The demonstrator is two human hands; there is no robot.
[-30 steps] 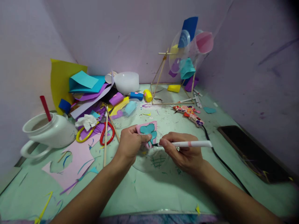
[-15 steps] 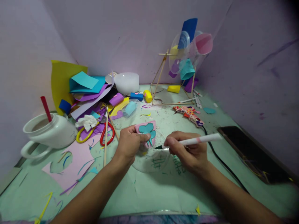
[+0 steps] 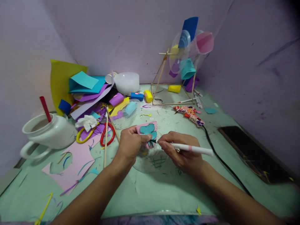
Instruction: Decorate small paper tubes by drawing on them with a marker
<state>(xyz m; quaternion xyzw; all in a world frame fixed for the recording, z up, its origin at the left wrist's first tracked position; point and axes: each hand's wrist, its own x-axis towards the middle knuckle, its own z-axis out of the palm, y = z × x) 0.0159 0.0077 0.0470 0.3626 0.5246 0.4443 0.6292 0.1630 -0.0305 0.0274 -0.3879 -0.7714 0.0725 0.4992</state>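
Between thumb and fingers, my left hand (image 3: 131, 142) pinches a small pink paper piece (image 3: 153, 125) with a teal flower shape (image 3: 148, 128) on it. My right hand (image 3: 181, 150) grips a white marker (image 3: 192, 148) with a dark green tip. That tip meets the lower right part of the paper piece, by the flower's stem. Beneath both hands lies a clear round plastic disc (image 3: 142, 167), and green crosshatch marks (image 3: 157, 162) show there. My left fingers behind the paper are hidden.
At left stand a white jug (image 3: 53, 134) and scissors (image 3: 108, 134) beside cut pink paper (image 3: 77, 156). Behind are coloured sheets (image 3: 86, 84) and a white bowl (image 3: 127, 82). A stick frame with cups (image 3: 187, 70), a patterned glue gun (image 3: 189, 115) with cord, and a phone (image 3: 253, 153) occupy the right.
My right hand has moved left, bringing the marker's tip from beside the pink paper piece onto it. The marker now slants down toward its back end. My left hand has barely moved.
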